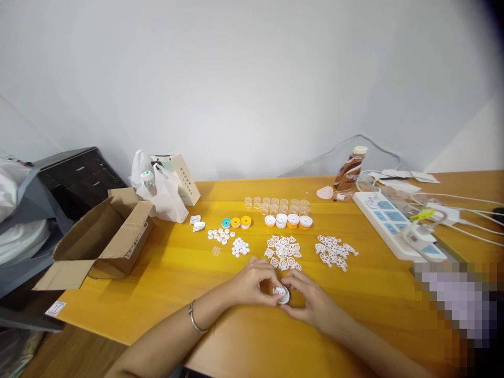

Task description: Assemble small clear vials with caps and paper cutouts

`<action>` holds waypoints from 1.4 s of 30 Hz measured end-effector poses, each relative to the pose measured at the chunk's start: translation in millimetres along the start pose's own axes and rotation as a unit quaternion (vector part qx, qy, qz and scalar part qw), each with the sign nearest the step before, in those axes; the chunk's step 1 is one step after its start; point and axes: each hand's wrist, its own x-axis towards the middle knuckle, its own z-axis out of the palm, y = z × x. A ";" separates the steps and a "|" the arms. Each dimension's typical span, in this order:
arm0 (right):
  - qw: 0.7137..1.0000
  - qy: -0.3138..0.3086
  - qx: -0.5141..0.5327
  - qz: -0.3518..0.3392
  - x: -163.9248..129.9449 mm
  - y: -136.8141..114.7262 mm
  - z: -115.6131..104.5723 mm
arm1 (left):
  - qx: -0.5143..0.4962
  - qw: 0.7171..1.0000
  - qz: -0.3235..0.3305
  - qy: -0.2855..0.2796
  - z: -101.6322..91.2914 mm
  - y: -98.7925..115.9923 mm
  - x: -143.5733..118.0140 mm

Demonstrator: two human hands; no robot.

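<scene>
Between both hands is a small white round cup-like part (285,298) with a white openwork piece in it. My left hand (254,281) pinches it from the left, and my right hand (311,304) grips its right side. Just beyond the fingers lies a pile of white openwork plastic pieces (282,252), with a second pile of openwork pieces (334,252) to its right. Farther back stand several white-topped round parts (293,220) and a short row of teal and yellow round parts (235,222). Several clear cups (275,203) are lined up behind them.
White round caps (240,247), small white knobs (222,235) and foil packets (198,223) lie left of centre. An open cardboard box (106,236) and a plastic bag (169,194) stand at left. A power strip (394,226) with cables and a bottle (349,170) are at right.
</scene>
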 end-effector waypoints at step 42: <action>0.912 0.067 0.359 0.184 24.2 -3.3 -33.9 | -0.138 0.972 -0.118 0.149 -116.2 -7.8 79.4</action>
